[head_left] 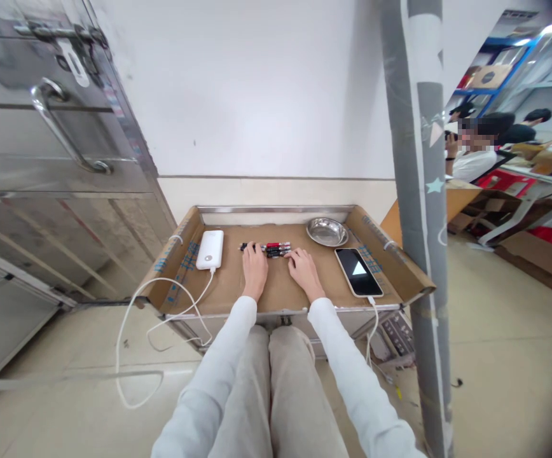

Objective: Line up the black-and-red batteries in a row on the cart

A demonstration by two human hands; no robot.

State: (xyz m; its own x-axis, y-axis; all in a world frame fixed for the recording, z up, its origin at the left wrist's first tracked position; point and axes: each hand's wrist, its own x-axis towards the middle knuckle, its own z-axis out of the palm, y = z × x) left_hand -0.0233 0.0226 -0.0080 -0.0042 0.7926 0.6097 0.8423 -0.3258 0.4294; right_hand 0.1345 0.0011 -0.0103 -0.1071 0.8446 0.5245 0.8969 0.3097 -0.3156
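Both of my hands lie palm down on a cardboard-lined metal tray table (pixel 276 296). My left hand (pixel 255 267) is flat with its fingers stretched out, the fingertips touching the left end of a small row of red and black pens (pixel 272 249). My right hand (pixel 304 268) is also flat and spread, its fingertips at the right end of the same pens. Neither hand holds anything.
A white power bank (pixel 210 249) with a white cable (pixel 161 305) lies at the left, a round steel dish (pixel 327 231) at the back right, a phone (pixel 358 271) at the right. A grey pole (pixel 421 210) stands right, a steel door (pixel 42 159) left, people (pixel 476 149) beyond.
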